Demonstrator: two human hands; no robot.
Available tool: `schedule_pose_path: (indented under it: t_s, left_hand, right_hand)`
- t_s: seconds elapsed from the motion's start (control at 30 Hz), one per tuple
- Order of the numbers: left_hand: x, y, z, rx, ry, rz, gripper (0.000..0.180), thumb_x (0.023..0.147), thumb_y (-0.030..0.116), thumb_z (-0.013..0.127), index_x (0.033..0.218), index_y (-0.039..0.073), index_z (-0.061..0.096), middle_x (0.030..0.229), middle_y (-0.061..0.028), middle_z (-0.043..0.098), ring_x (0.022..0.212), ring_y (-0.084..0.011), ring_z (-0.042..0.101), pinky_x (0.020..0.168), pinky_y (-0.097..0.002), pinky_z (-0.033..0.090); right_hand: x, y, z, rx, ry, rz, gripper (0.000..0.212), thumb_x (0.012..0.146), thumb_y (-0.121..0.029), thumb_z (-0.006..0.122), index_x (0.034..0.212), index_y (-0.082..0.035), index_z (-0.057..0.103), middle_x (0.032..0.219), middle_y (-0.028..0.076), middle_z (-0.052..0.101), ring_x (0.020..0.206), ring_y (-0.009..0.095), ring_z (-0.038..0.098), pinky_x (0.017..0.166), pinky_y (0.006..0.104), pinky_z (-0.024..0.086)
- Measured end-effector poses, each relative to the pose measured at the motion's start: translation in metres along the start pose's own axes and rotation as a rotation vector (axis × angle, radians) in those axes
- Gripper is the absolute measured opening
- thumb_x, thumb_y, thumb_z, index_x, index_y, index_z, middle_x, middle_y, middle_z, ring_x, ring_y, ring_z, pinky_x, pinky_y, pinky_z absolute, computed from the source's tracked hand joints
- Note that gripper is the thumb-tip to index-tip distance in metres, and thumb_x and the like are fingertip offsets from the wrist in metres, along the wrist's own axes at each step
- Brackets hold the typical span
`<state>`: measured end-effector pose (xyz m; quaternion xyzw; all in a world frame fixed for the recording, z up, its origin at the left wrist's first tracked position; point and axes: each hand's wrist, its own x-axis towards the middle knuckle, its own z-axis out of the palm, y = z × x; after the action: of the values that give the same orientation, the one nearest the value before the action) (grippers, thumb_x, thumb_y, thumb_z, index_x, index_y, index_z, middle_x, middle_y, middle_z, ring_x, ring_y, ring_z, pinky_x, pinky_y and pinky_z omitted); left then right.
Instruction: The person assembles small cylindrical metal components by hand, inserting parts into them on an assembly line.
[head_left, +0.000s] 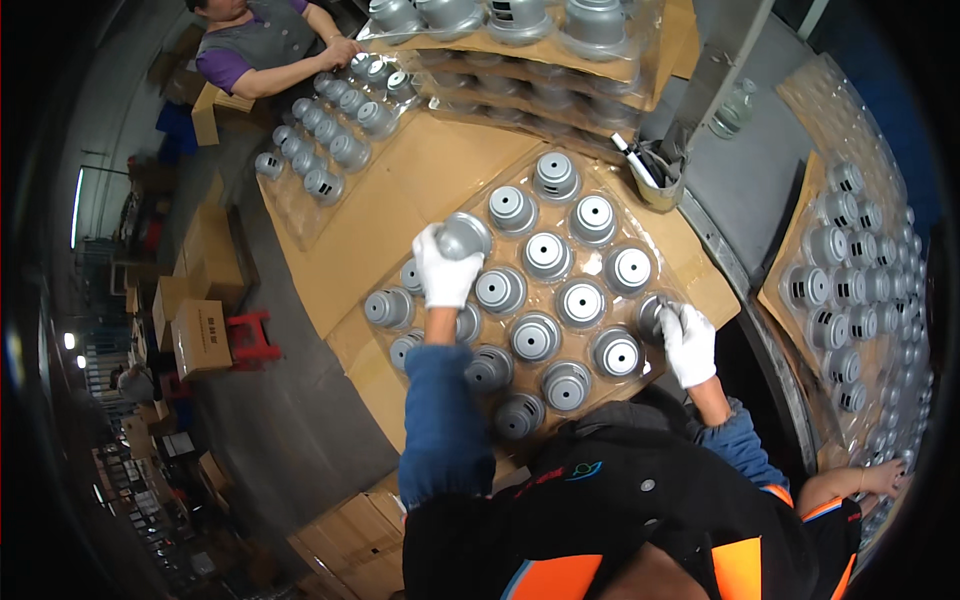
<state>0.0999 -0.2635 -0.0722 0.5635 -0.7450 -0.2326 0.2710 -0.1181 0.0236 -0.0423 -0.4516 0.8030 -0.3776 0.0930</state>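
White-gloved, my left hand is wrapped round a silver-grey stepped metal housing, tilted and held above the left side of a clear plastic tray. Rows of similar housings stand in that tray, several showing a pale round top with a dark centre hole, such as one housing near the middle. At the tray's right edge my right hand, also gloved, has its fingers closed on another housing, which is partly hidden by the fingers.
Brown cardboard covers the table. Stacked trays of housings stand at the back. A pen cup sits by a metal post. A co-worker's hand touches a far-left tray; another person's hand is at the right beside more trays.
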Motion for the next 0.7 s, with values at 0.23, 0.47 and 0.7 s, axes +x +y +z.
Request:
schedule_pose_path:
  t_s: [0.23,0.47,0.7]
  left_hand:
    - [-0.123,0.072,-0.040,-0.176,0.147,0.619,0.064,0.054,0.009,0.082,0.107,0.009,0.047,0.117,-0.0165,0.048,0.108,-0.0381,0.052,0.092,-0.0457,0.045]
    - [-0.179,0.107,-0.040,-0.073,0.016,1.076,0.055,0.054,0.006,0.076,0.103,0.023,0.059,0.118,-0.0135,0.048,0.108,-0.0437,0.052,0.083,-0.0510,0.050]
    - [-0.216,0.141,-0.056,-0.834,-0.495,0.057,0.111,0.057,0.024,0.086,0.144,0.000,0.020,0.136,-0.0185,0.037,0.127,-0.0309,0.039,0.104,-0.0394,0.035]
  right_hand:
    - [0.028,-0.061,0.013,0.731,-0.129,0.385,0.028,0.095,-0.027,0.051,0.098,0.000,0.059,0.084,0.015,0.067,0.073,0.022,0.065,0.069,0.0337,0.049]
    - [0.005,-0.069,0.017,0.220,0.046,-0.205,0.015,0.091,-0.010,0.050,0.097,0.001,0.058,0.089,0.018,0.057,0.080,0.035,0.058,0.066,0.0406,0.047]
    - [-0.023,-0.089,-0.023,0.557,0.074,0.123,0.020,0.094,-0.018,0.052,0.101,0.001,0.057,0.073,0.016,0.061,0.066,0.029,0.062,0.062,0.0361,0.048]
